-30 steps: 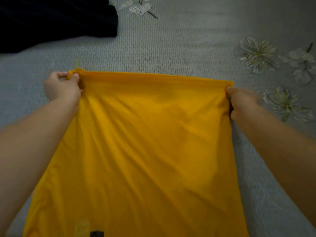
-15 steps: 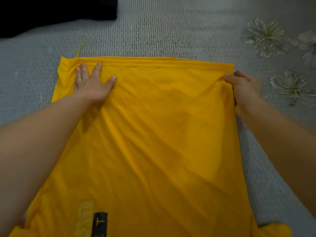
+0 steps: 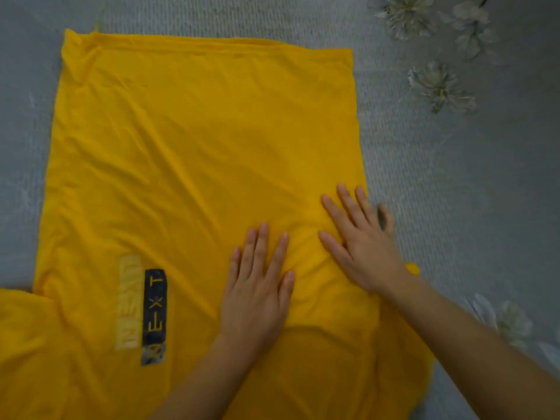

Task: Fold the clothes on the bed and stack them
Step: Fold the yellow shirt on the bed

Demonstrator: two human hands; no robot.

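While both palms lay flat near the lower middle of the frame, the left hand and right hand pressed the shirt with fingers spread, likely smoothing creases before a fold. Around them the shirt lay spread on the bed, not yet folded, hem toward the upper frame, a sleeve at lower left.

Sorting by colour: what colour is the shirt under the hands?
Bright yellow shirt, clearest in the head view.
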